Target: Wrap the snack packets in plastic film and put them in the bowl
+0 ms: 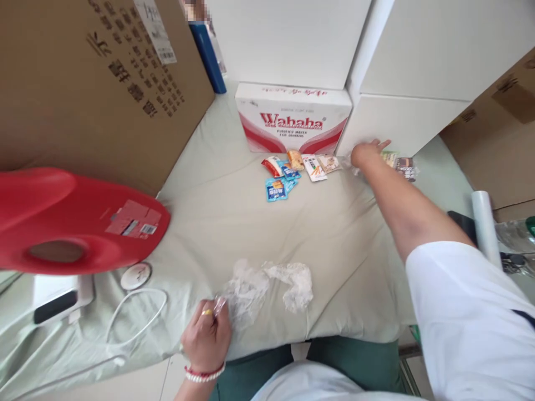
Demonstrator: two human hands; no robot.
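Note:
At the table's front edge, my left hand [208,334] is closed around the gathered end of a thin clear plastic bag [246,289]. The bag lies crumpled on the cloth, and a second crumpled clear piece [298,284] touches its right side. My right hand [370,153] is stretched out to the foot of the white cabinet, among small snack packets. Some of its fingers are spread apart; the rest are hidden behind the hand. To its right lie a dark packet [405,168] and a greenish one [389,159]. Left of it sit a beige packet [329,163] and a white packet [313,167].
Blue packets [276,189], a red-and-white packet [272,165] and a bread-like snack [295,160] lie before a Wahaba-printed carton [295,122]. A red plastic piece [142,223], a white device [62,298] and a cable [136,292] are at left. A large cardboard box [83,100] stands behind.

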